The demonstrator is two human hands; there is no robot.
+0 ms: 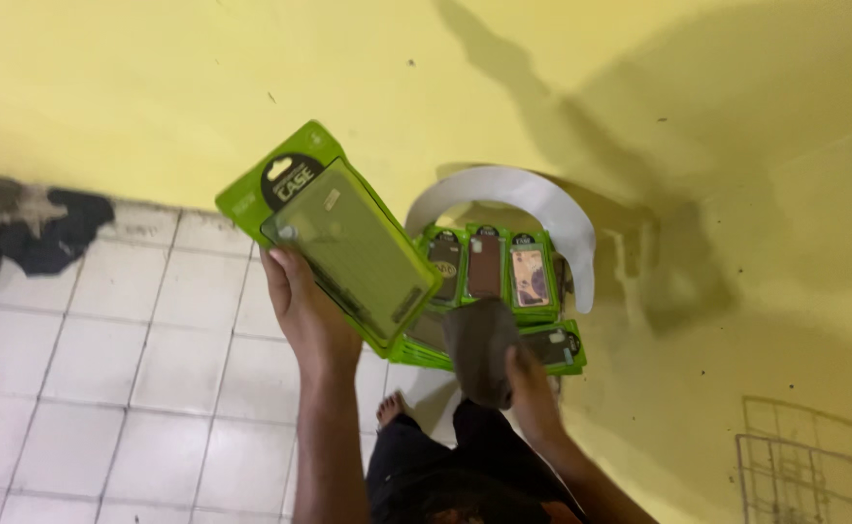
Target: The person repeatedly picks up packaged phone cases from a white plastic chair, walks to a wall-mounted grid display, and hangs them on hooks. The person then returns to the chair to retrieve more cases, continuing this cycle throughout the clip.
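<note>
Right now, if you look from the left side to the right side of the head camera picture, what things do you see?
Dark cloth on the floor → green phone case package in the left hand → grey cloth in the right hand → white chair → wire rack.

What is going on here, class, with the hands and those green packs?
A person holds a green phone-case pack up in the left hand, against a yellow wall. The right hand grips a grey cloth. Below, more green packs stand and lie stacked on a white chair, some showing cases of other colours. The floor is white tile.
</note>
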